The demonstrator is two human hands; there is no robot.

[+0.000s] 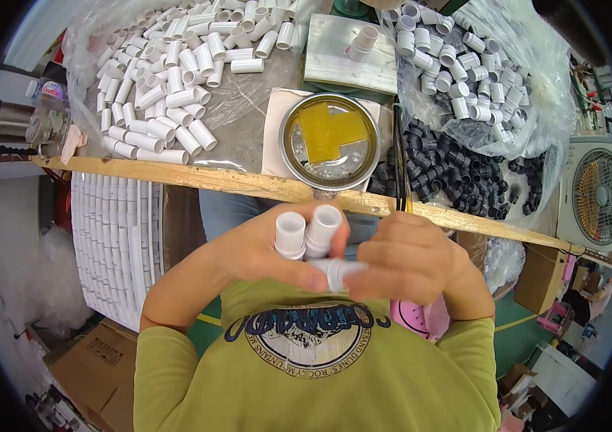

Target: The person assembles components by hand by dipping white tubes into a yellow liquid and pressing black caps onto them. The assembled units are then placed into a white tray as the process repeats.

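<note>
Several white plastic tube pieces (291, 234) are held in my left hand (266, 252), in front of my chest. Two of them stand upright and a third lies sideways below them, its right end blurred. My right hand (414, 259) is beside that third piece, fingers curled and smeared by motion; its fingertips are close to the piece's right end. Whether they grip it is hidden by the blur. Beyond my hands, at the table edge, a round metal dish (288, 155) holds yellow sponge pieces (319, 133).
White tubes (176, 93) are heaped at the left of the table (237, 133). Shorter white fittings (457, 72) and black fittings (457, 173) lie at the right, near a fan (597, 194). One white fitting (363, 43) stands on a metal block (327, 61). A person (597, 299) is far right.
</note>
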